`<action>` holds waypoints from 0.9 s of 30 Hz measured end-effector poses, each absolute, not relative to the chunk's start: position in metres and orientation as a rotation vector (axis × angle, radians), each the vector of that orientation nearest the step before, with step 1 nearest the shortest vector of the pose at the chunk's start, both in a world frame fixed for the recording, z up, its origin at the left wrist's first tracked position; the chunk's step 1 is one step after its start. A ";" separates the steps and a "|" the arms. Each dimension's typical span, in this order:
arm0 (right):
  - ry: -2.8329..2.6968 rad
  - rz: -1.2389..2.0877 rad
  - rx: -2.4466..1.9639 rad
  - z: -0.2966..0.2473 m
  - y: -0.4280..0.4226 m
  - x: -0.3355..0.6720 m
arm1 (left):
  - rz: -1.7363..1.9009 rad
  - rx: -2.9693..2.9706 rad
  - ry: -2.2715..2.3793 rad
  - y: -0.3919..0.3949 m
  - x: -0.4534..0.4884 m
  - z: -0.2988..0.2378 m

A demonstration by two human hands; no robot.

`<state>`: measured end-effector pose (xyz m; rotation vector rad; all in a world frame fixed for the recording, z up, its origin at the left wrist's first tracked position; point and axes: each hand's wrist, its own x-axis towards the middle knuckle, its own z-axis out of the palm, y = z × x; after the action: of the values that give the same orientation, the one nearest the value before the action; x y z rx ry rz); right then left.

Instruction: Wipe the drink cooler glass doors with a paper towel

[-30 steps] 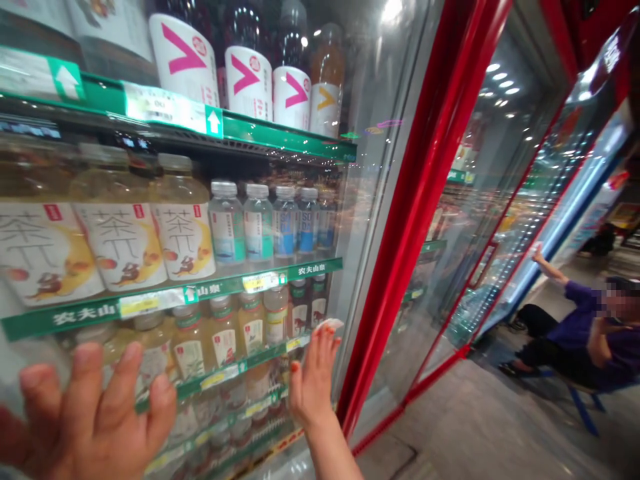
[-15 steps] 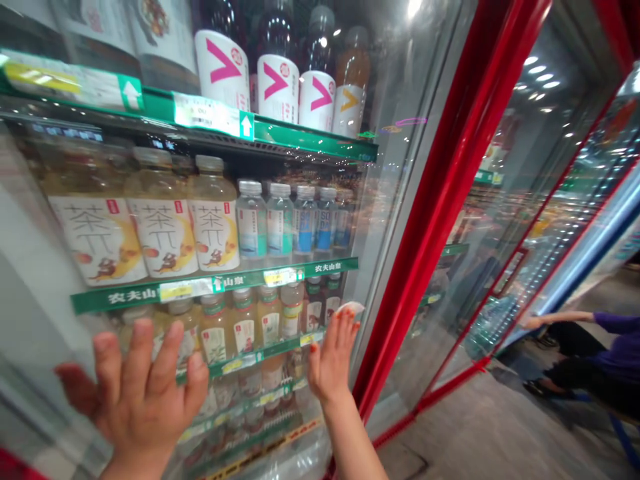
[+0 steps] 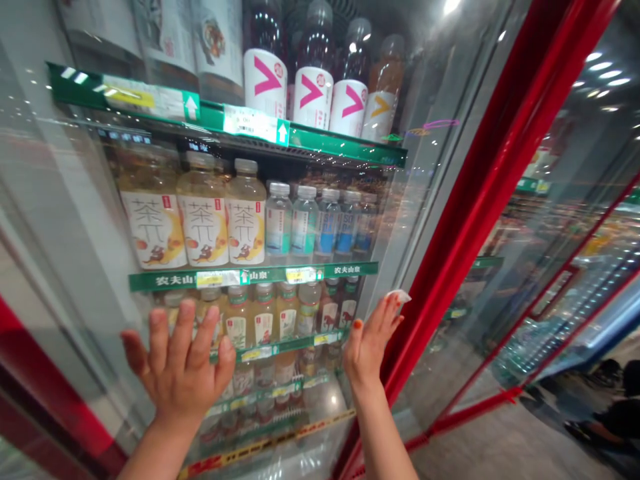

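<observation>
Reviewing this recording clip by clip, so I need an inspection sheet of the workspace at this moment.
surface: glass door of a drinks cooler, red frame
job's things: white piece of cloth or paper at the right hand's fingertips, against the glass; which material, cannot tell
clutter: behind the glass, tea bottles, clear water bottles, green shelf strip
grippers: left hand open, fingers spread at the glass; right hand open, raised at the glass
cables: nothing seen
surroundings: further glass cooler doors, grey floor, seated person at lower right
</observation>
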<state>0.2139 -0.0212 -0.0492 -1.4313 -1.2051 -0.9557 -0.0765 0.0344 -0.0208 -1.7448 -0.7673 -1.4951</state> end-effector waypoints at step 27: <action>-1.248 -0.968 -1.406 -0.057 -0.021 0.199 | -1.498 -1.716 -0.781 0.032 -0.072 -0.019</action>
<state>0.1992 -0.0208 -0.0575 -1.4065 -1.2482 -0.9675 -0.0724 0.0323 -0.0192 -1.7159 -0.7812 -1.4985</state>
